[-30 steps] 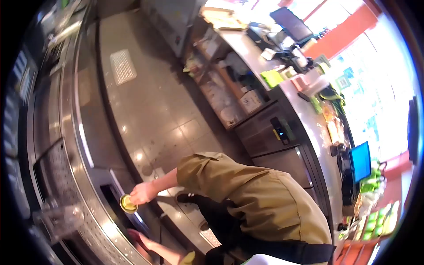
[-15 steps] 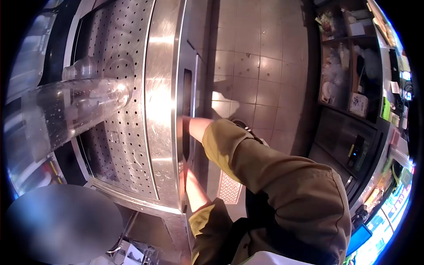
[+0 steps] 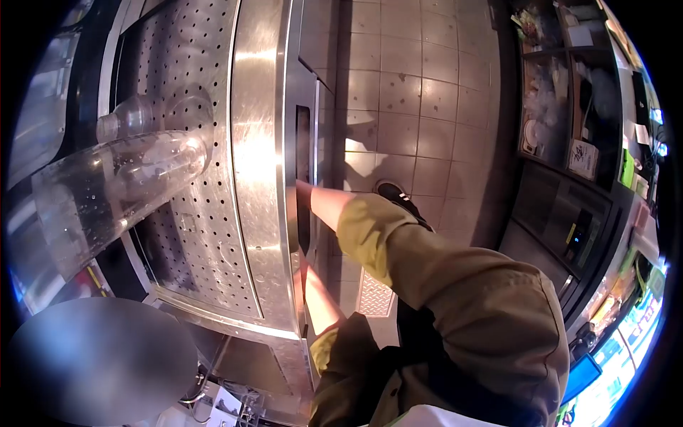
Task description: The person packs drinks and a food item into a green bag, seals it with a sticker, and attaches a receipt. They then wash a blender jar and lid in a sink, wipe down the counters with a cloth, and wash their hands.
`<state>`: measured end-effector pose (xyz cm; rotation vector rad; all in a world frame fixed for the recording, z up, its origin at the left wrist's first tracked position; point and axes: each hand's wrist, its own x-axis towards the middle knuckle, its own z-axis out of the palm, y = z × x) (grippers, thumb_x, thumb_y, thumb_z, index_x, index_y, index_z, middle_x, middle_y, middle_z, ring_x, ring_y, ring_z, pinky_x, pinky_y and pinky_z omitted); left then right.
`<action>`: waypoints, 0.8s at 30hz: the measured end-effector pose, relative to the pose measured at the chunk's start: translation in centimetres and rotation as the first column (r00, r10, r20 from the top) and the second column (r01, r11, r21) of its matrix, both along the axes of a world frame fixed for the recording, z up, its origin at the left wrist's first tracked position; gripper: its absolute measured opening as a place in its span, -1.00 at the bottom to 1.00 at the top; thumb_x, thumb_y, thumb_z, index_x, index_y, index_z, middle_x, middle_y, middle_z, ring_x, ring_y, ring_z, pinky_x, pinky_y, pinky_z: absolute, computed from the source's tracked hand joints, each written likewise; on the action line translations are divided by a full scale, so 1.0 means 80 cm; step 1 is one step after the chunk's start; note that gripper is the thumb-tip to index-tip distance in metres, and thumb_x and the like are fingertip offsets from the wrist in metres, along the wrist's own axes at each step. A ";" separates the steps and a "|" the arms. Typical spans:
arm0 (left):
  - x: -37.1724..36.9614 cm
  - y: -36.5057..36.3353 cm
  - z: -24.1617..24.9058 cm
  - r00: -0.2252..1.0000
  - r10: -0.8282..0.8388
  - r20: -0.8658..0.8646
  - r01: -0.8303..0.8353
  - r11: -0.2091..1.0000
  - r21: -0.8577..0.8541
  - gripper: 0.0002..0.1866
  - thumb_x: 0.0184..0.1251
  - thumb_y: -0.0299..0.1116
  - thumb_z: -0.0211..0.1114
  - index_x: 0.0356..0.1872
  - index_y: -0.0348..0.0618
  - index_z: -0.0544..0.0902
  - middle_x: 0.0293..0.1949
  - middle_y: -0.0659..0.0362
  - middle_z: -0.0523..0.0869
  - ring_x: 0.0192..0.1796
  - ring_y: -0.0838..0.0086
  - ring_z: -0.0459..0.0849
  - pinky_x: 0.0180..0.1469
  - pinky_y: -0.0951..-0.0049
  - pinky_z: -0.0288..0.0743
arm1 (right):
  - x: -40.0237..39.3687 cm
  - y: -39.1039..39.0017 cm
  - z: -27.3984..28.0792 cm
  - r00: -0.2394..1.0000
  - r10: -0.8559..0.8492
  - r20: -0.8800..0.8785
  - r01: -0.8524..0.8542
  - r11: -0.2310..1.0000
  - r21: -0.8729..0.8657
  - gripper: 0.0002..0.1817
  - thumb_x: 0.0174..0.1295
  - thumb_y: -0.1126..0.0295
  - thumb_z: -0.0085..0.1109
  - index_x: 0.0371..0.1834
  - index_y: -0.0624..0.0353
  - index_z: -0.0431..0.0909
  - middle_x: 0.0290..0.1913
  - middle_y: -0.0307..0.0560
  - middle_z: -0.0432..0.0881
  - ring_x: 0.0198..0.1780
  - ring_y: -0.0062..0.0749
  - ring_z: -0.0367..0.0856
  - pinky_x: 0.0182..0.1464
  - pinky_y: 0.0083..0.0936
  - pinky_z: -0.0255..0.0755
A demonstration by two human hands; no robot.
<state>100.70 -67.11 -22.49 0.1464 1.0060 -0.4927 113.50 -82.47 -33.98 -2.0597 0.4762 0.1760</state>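
Both forearms reach toward the front face of a stainless steel counter (image 3: 254,92). My right hand (image 3: 304,192) is at the dark slot (image 3: 303,139) in that face; only the wrist shows, and its fingers are hidden behind the metal edge. Lower in the view, my left hand (image 3: 302,267) also goes in under the edge, its fingers out of sight. What either hand touches cannot be seen. On the perforated metal drain surface (image 3: 213,235) stand a tall clear pitcher-like vessel (image 3: 78,206) with droplets on it and a smaller clear vessel (image 3: 128,117).
A tiled floor (image 3: 405,92) runs between the counter and shelves (image 3: 548,107) holding bags and a labelled box (image 3: 583,158). Below the shelves is a dark appliance (image 3: 562,220) with a small lit display. A blurred round grey shape (image 3: 103,363) covers the lower left.
My view has shifted slightly, and a dark shoe shows more fully on the floor. Both hands remain at the counter's front, their fingers still hidden.
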 end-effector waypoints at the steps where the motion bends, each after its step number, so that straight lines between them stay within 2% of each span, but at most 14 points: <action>1: -0.001 -0.003 0.001 1.000 0.002 0.000 -0.002 1.000 -0.001 -0.54 0.34 -0.16 -0.30 0.14 -0.14 0.35 0.18 0.13 0.39 0.22 0.25 0.32 0.27 -0.04 -0.13 | -0.008 -0.002 0.003 0.999 0.037 -0.008 -0.037 0.999 -0.014 -0.83 -0.07 0.48 0.01 -0.38 0.19 0.54 -0.30 0.02 0.54 -0.25 -0.12 0.56 -0.23 -0.33 0.48; 4: -0.001 -0.010 0.005 1.000 0.004 0.002 -0.004 1.000 -0.006 -0.55 0.34 -0.17 -0.29 0.13 -0.13 0.37 0.17 0.13 0.41 0.21 0.26 0.34 0.27 -0.04 -0.13 | -0.051 -0.011 0.024 0.976 0.218 -0.028 -0.219 0.972 -0.079 -0.83 -0.07 0.48 0.01 -0.38 0.19 0.53 -0.30 0.02 0.53 -0.25 -0.12 0.55 -0.24 -0.33 0.48; 6: 0.000 -0.017 0.006 1.000 0.014 0.007 -0.014 1.000 -0.011 -0.55 0.34 -0.17 -0.28 0.12 -0.13 0.38 0.16 0.14 0.42 0.21 0.26 0.35 0.27 -0.04 -0.14 | -0.098 -0.015 0.039 0.933 0.228 0.277 -0.123 0.929 -0.348 -0.86 -0.09 0.48 0.03 -0.43 0.24 0.52 -0.31 0.01 0.46 -0.31 -0.13 0.54 -0.30 -0.33 0.50; 7: 0.001 -0.022 0.005 1.000 0.024 0.012 -0.024 1.000 -0.020 -0.55 0.34 -0.18 -0.28 0.11 -0.13 0.39 0.16 0.14 0.42 0.20 0.27 0.35 0.27 -0.04 -0.14 | -0.117 -0.007 0.022 0.914 0.088 0.396 0.024 0.963 -0.269 -0.87 -0.11 0.46 0.04 -0.49 0.26 0.50 -0.36 -0.01 0.42 -0.35 -0.17 0.53 -0.42 -0.36 0.51; 10: 0.017 -0.040 0.001 0.993 0.116 0.010 -0.114 0.989 -0.090 -0.56 0.33 -0.18 -0.27 0.10 -0.12 0.41 0.14 0.14 0.44 0.19 0.28 0.37 0.27 -0.04 -0.15 | -0.185 -0.038 0.075 0.870 0.324 0.373 -0.041 0.800 -0.599 -0.90 -0.18 0.43 0.06 -0.64 0.25 0.49 -0.41 -0.07 0.41 -0.37 -0.34 0.49 -0.52 -0.51 0.47; 13: 0.044 -0.056 -0.006 0.965 0.259 -0.045 -0.262 0.940 -0.218 -0.56 0.33 -0.19 -0.26 0.09 -0.12 0.42 0.13 0.15 0.46 0.19 0.28 0.39 0.27 -0.05 -0.15 | -0.251 -0.096 0.145 0.855 0.426 0.295 -0.166 0.764 -0.624 -0.85 -0.19 0.45 0.07 -0.50 0.27 0.48 -0.40 -0.12 0.38 -0.37 -0.33 0.46 -0.52 -0.51 0.44; 14: 0.051 -0.059 -0.017 0.953 0.298 -0.057 -0.303 0.931 -0.202 -0.57 0.33 -0.20 -0.26 0.09 -0.12 0.43 0.13 0.15 0.47 0.18 0.29 0.39 0.27 -0.05 -0.15 | -0.264 -0.108 0.163 0.903 0.290 0.316 -0.152 0.905 -0.397 -0.80 -0.16 0.46 0.07 -0.40 0.28 0.46 -0.41 -0.12 0.36 -0.38 -0.31 0.44 -0.50 -0.50 0.44; 15: 0.050 -0.062 -0.027 0.931 0.357 -0.080 -0.366 0.908 -0.203 -0.57 0.33 -0.20 -0.26 0.08 -0.12 0.44 0.13 0.15 0.47 0.18 0.29 0.40 0.27 -0.05 -0.16 | -0.277 -0.120 0.177 0.869 0.328 0.371 -0.129 0.873 -0.471 -0.79 -0.14 0.47 0.07 -0.38 0.28 0.46 -0.42 -0.13 0.35 -0.37 -0.32 0.44 -0.50 -0.49 0.44; 16: 0.041 -0.067 -0.044 0.914 0.399 -0.069 -0.402 0.915 -0.026 -0.61 0.29 -0.23 -0.19 0.00 -0.12 0.49 0.11 0.18 0.49 0.17 0.30 0.41 0.29 -0.04 -0.17 | -0.285 -0.132 0.193 0.824 0.375 0.426 -0.098 0.833 -0.544 -0.79 -0.12 0.47 0.07 -0.36 0.28 0.45 -0.42 -0.13 0.35 -0.37 -0.32 0.44 -0.49 -0.48 0.43; 18: 0.012 -0.059 -0.066 0.956 0.293 0.010 -0.274 0.906 -0.322 -0.64 0.20 -0.25 -0.07 -0.05 -0.17 0.49 0.08 0.10 0.50 0.15 0.24 0.42 0.28 -0.06 -0.14 | -0.295 -0.140 0.239 0.823 0.404 0.400 -0.125 0.815 -0.566 -0.80 -0.11 0.49 0.06 -0.35 0.29 0.46 -0.44 -0.14 0.36 -0.37 -0.33 0.46 -0.49 -0.47 0.42; 20: -0.008 -0.072 -0.039 0.994 0.088 0.069 -0.082 0.992 -0.091 -0.70 0.18 -0.29 -0.03 -0.11 -0.15 0.50 0.01 0.07 0.54 0.03 0.21 0.51 0.22 -0.05 0.08 | -0.286 -0.124 0.268 0.794 0.419 0.440 -0.113 0.814 -0.570 -0.79 -0.08 0.49 0.06 -0.32 0.27 0.47 -0.45 -0.14 0.37 -0.39 -0.32 0.48 -0.48 -0.47 0.41; 21: -0.013 -0.072 -0.019 0.981 -0.149 0.121 0.155 0.987 -0.042 -0.73 0.19 -0.29 0.00 -0.13 -0.14 0.49 -0.03 0.07 0.56 0.00 0.23 0.53 0.14 -0.01 0.21 | -0.277 -0.108 0.279 0.769 0.412 0.489 -0.086 0.824 -0.560 -0.79 -0.05 0.48 0.05 -0.29 0.25 0.49 -0.46 -0.13 0.38 -0.40 -0.31 0.49 -0.48 -0.46 0.40; 22: -0.021 -0.068 0.013 0.915 -0.376 0.146 0.376 0.926 0.029 -0.76 0.20 -0.29 0.03 -0.16 -0.14 0.49 -0.07 0.07 0.57 -0.03 0.24 0.54 0.07 0.04 0.35 | -0.272 -0.089 0.289 0.743 0.401 0.535 -0.068 0.841 -0.537 -0.78 -0.03 0.48 0.05 -0.27 0.23 0.50 -0.47 -0.13 0.38 -0.41 -0.30 0.49 -0.48 -0.46 0.40; 24: -0.047 -0.037 0.065 0.605 -0.717 0.348 0.693 0.689 0.215 -0.66 0.25 -0.22 0.02 -0.07 -0.24 0.45 -0.05 0.02 0.55 0.02 0.27 0.52 0.05 0.25 0.41 | -0.235 -0.042 0.309 0.800 0.357 0.482 -0.207 0.919 -0.336 -0.78 0.07 0.42 0.03 -0.20 0.16 0.52 -0.45 -0.06 0.42 -0.43 -0.22 0.50 -0.45 -0.39 0.39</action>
